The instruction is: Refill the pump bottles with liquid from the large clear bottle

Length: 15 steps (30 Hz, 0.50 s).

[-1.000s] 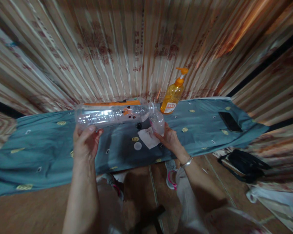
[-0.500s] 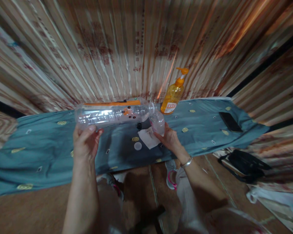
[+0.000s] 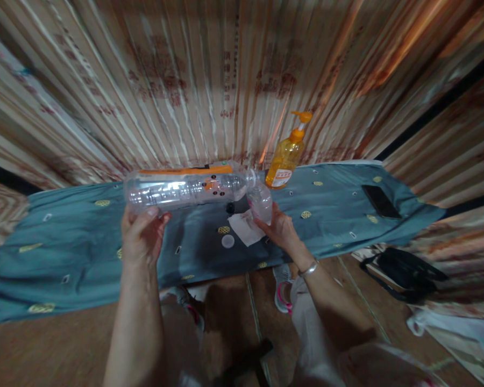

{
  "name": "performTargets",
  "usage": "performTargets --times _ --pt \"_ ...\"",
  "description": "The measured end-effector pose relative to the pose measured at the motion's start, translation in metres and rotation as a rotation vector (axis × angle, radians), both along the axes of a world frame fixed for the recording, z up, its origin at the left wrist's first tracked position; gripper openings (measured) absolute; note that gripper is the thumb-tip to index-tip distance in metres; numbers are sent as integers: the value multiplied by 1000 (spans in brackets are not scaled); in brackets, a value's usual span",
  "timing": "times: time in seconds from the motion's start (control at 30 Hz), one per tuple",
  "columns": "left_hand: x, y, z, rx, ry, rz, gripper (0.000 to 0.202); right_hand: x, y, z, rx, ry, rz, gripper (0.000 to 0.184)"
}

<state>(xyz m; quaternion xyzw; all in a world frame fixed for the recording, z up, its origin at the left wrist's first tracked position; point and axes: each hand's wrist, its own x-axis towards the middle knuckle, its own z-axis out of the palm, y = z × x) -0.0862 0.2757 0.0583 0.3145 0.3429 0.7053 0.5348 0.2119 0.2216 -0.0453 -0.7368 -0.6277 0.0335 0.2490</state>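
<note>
My left hand [image 3: 143,231] is closed around the base end of a large clear plastic bottle [image 3: 177,188] with an orange label. The bottle lies nearly level above the cloth, its neck pointing right. My right hand [image 3: 280,228] grips a small clear plastic bottle [image 3: 260,203], tilted with its mouth at the large bottle's mouth. I cannot make out any liquid passing between them. Below my right fingers is a white paper sheet [image 3: 244,227]. A small black cap [image 3: 230,208] and a round translucent cap [image 3: 228,241] rest on the cloth.
An orange pump bottle [image 3: 284,161] stands upright behind my right hand. Farther right a black phone [image 3: 381,201] lies on the teal patterned tablecloth [image 3: 331,215]. A pleated curtain [image 3: 193,80] hangs behind the table. A black bag [image 3: 407,271] is at the lower right.
</note>
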Motion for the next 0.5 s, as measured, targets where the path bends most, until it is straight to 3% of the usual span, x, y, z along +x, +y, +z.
performTargets --times 0.5 --pt "0 2 -3 11 -26 1 39 0 -1 2 18 15 10 62"
